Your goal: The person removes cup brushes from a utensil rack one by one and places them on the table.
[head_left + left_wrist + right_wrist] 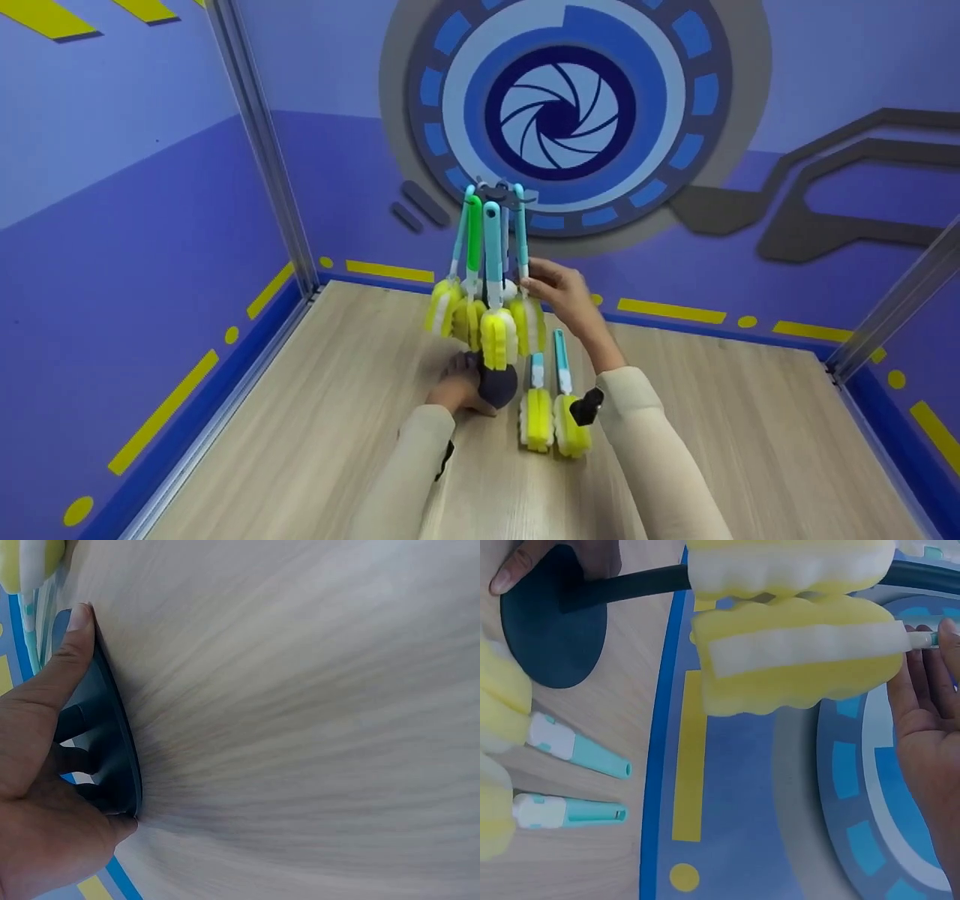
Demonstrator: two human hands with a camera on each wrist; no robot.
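Several sponge bottle brushes with yellow-and-white heads hang from a dark rack's hooked top (499, 193); one brush has a green handle (474, 236). Low at its round dark base (499, 388), my left hand (457, 386) grips the disc, thumb at the rim in the left wrist view (116, 727). My right hand (561, 291) pinches the rightmost hanging brush (528, 322) near its white neck, just above the sponge. In the right wrist view, that brush's head (802, 656) lies beside another head (791, 562), with the rack's pole partly hidden behind.
Two more sponge brushes, a left one (537, 420) and a right one (571, 427), lie side by side on the wooden table (337, 435), close to the right forearm. Purple panels (165, 247) enclose the table at the sides and back, joined by metal posts (262, 142).
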